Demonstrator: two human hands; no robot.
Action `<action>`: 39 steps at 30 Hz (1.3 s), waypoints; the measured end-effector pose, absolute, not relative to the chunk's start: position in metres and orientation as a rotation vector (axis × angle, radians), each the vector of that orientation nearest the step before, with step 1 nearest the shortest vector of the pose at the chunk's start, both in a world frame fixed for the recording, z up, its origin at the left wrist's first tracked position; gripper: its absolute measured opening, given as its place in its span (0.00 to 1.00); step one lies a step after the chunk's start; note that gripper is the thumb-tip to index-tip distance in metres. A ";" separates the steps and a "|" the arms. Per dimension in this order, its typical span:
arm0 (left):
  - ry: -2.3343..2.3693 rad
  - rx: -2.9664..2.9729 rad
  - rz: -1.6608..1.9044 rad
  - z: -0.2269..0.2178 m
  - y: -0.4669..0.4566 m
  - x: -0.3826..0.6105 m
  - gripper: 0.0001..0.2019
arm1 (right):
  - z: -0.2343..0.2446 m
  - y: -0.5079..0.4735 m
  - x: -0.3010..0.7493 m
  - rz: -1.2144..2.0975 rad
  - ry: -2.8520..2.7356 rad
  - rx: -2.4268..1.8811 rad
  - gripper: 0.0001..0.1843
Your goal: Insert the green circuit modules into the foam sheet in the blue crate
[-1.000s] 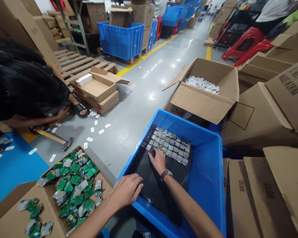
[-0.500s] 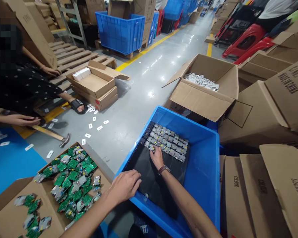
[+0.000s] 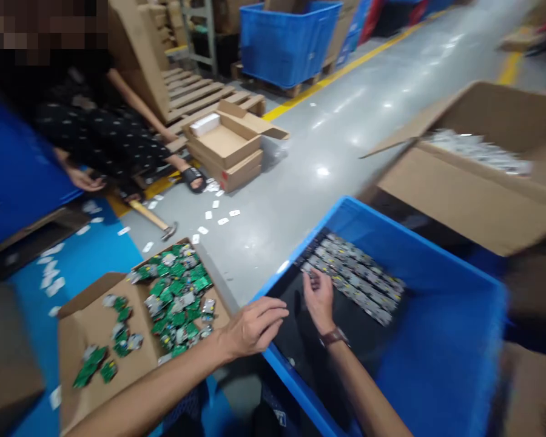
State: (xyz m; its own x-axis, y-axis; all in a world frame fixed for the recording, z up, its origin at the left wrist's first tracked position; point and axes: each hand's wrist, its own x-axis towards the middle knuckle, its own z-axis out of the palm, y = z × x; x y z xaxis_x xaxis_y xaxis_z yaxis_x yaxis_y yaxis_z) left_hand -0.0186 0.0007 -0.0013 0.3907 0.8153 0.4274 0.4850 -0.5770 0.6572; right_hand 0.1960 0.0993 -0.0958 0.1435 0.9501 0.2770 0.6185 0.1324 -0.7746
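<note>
A blue plastic bin (image 3: 391,227) stands in front of me with a black tray (image 3: 295,340) on its floor. Rows of small grey parts (image 3: 359,282) fill the tray's far end. My right hand (image 3: 318,297), with a watch on the wrist, is inside the bin. Its curled fingertips are at the near edge of the grey rows, and motion blur hides whether they pinch a part. My left hand (image 3: 255,328) rests on the bin's near left rim with its fingers apart and nothing in it.
To my left, an open cardboard box (image 3: 91,309) holds several green circuit boards (image 3: 177,294). A co-worker (image 3: 95,133) crouches beyond it near a hammer (image 3: 152,217) and scattered white labels. A carton of white parts (image 3: 459,182) stands to the right. Stacked small cartons (image 3: 227,145) sit on the grey floor.
My view has swung left and down. My right hand has lifted from lying flat on the tray, and its fingers now curl at the grey rows. My left hand stays on the rim.
</note>
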 end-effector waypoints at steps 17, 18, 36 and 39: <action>2.387 1.547 -0.098 -0.108 -0.030 -0.190 0.44 | -0.015 0.053 0.066 0.550 -2.076 -0.839 0.17; 2.380 1.549 -0.112 -0.109 -0.025 -0.189 0.44 | -0.017 0.053 0.067 0.522 -2.108 -0.839 0.17; 2.278 1.573 -0.112 -0.102 -0.068 -0.190 0.33 | -0.026 0.055 0.070 0.364 -2.189 -0.852 0.13; 2.249 1.561 -0.096 -0.101 -0.071 -0.197 0.29 | -0.026 0.054 0.070 0.385 -2.189 -0.844 0.14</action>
State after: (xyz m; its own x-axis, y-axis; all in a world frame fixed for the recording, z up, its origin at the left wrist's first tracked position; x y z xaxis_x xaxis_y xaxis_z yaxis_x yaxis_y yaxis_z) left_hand -0.1973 -0.0713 -0.1013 -0.2968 0.8845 -0.3599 0.9119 0.3744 0.1681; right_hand 0.0703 0.0544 -0.0262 -0.5048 0.6748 0.5383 0.4503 0.7379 -0.5027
